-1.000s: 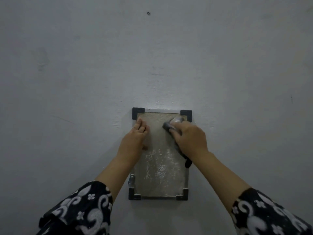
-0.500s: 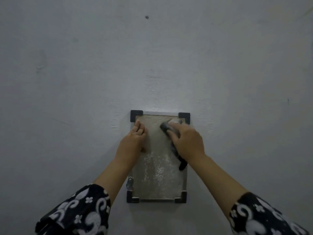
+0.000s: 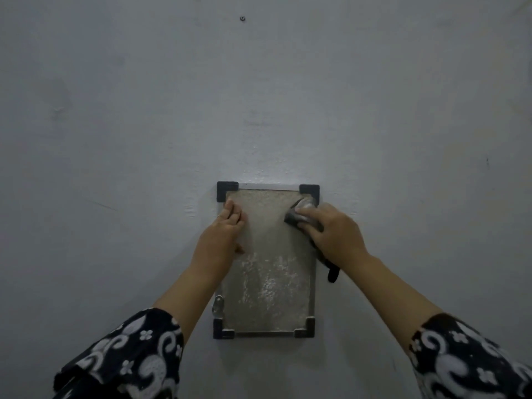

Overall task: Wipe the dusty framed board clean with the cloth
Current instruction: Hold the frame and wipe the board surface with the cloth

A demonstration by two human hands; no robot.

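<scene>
Right hand is gripping the grey cloth, fingers clamped, near the framed board's top-right corner; left hand is lying flat, fingers together.

No legible text, label or number — not on board, not on wall.

Left sleeve: dark, near-black fabric; pale swirl and small four-petal flower print; loose, wide cuff ending below the elbow.
Right sleeve: same dark fabric and pale swirl-and-flower print; wide cuff ending at mid-forearm.
Left hand: bare; no glove; a thin band appears on one finger, too small to confirm.
Right hand: bare; no glove; no ring or watch visible.
Forearms: both uncovered from cuff to wrist.
</scene>
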